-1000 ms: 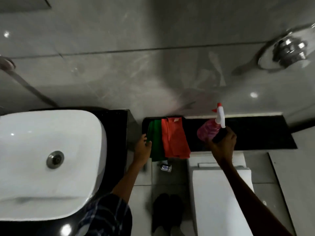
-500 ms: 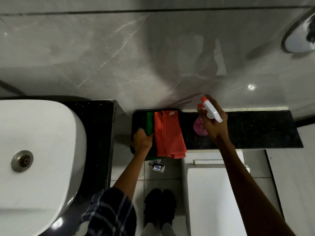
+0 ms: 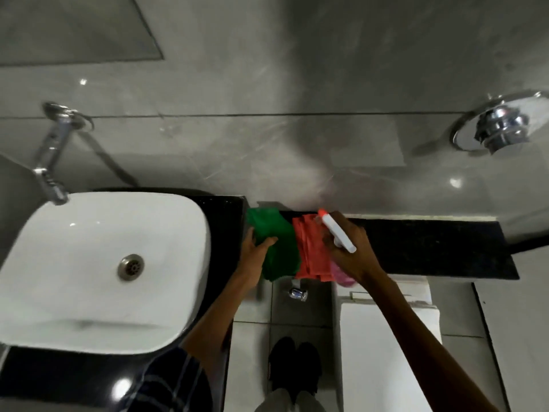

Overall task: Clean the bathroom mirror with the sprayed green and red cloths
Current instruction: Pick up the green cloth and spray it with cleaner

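Observation:
A green cloth [image 3: 279, 248] and a red cloth [image 3: 312, 251] lie side by side on the left end of a black ledge [image 3: 430, 248], hanging over its front edge. My left hand [image 3: 257, 251] grips the green cloth at its left side, thumb on top. My right hand [image 3: 347, 251] holds a pink spray bottle [image 3: 338, 233] with a white head and red nozzle, tipped over the red cloth with the nozzle pointing up-left. A corner of the mirror [image 3: 74, 28] shows at the top left.
A white basin [image 3: 98, 272] on a black counter fills the left, with a chrome tap [image 3: 52, 156] on the wall above. A white toilet cistern [image 3: 389, 352] stands below the ledge. A chrome flush valve [image 3: 499, 126] sticks out at the upper right. My feet [image 3: 294, 364] stand on floor tiles.
My right hand has brought the spray bottle left, from beside the red cloth to over it. My left hand has closed on the green cloth. The view has tilted up.

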